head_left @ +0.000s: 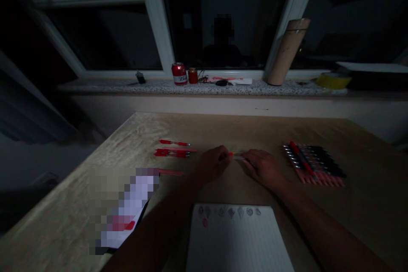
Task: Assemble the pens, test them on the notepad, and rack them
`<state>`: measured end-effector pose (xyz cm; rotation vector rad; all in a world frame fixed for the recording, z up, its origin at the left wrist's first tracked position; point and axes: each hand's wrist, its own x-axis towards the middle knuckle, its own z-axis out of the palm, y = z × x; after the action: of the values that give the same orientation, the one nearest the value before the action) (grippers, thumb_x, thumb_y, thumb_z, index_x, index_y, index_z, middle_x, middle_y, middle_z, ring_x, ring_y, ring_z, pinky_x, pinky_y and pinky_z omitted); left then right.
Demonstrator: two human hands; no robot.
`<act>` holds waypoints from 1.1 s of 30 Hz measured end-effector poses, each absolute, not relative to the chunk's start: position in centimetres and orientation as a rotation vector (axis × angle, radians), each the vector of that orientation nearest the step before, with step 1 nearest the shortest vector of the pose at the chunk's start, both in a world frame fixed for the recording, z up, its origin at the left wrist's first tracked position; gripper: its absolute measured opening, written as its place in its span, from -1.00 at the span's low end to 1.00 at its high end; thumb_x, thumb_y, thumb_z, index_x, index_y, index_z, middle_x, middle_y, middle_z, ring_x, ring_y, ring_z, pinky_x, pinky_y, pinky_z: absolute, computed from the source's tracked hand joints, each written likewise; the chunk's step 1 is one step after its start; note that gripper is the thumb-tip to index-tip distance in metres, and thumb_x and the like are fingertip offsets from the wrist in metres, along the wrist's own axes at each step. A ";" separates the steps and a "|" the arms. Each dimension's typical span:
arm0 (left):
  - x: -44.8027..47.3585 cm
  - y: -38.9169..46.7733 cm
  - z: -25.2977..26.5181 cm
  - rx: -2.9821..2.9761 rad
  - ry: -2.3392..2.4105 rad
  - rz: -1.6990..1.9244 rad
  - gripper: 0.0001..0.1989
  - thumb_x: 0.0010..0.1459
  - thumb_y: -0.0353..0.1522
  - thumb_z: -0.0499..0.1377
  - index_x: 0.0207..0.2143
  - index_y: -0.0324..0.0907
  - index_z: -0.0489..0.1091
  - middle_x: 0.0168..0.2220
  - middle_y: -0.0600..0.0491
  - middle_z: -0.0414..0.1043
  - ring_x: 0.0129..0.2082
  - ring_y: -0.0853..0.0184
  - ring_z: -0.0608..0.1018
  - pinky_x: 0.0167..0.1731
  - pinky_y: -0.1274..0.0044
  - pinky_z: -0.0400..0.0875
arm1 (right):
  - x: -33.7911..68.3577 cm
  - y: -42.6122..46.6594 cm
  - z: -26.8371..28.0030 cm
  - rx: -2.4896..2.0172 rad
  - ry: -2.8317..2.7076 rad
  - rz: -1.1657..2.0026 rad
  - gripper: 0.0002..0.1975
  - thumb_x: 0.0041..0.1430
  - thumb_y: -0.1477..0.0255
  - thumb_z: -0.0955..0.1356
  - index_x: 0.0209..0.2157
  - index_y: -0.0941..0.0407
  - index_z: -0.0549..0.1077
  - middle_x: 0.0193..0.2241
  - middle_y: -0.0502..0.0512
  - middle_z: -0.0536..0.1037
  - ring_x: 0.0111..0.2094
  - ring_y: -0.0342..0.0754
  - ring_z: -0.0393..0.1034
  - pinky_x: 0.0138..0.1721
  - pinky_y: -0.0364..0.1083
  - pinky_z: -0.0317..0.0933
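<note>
Both hands meet over the middle of the table, with a slim pen [236, 156] between them. Curled fingers of my left hand [214, 163] pinch its red end. My right hand [263, 165] is closed around the other end, its fingertips partly hiding the pale, see-through part. Whether this is one pen or separate pen parts is too dim to tell. Left of my hands lie several red pens [174, 153] and a single red pen [174, 143] above them. Below my wrists rests a lined notebook [237, 238] with a row of small pencil-like shaded drawings and one red mark.
Rows of black and pink pens [318, 163] lie at right, a red pen [301, 158] across them. A blurred-out phone-like device [130, 208] is at left. On the sill stand a red can [179, 74], a small jar [193, 75], a tall flask [288, 53] and yellow tape [333, 80].
</note>
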<state>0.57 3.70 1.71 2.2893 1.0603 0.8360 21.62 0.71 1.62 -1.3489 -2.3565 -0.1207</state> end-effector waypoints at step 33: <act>1.1 4.2 0.8 2.370 1.209 0.756 -0.55 0.28 -0.18 -0.17 -0.44 -0.22 0.35 -0.52 0.06 0.37 -0.51 0.40 0.37 -0.44 0.55 0.16 | 21.5 0.7 1.5 -1.388 -2.354 -0.163 -0.71 0.26 0.33 0.19 -0.26 0.14 0.49 -0.38 0.13 0.51 -0.35 -0.04 0.38 -0.27 -0.10 0.17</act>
<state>1.09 4.19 0.84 2.3704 1.2091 0.7560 21.54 0.74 1.53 -1.3884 -2.3538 -0.1627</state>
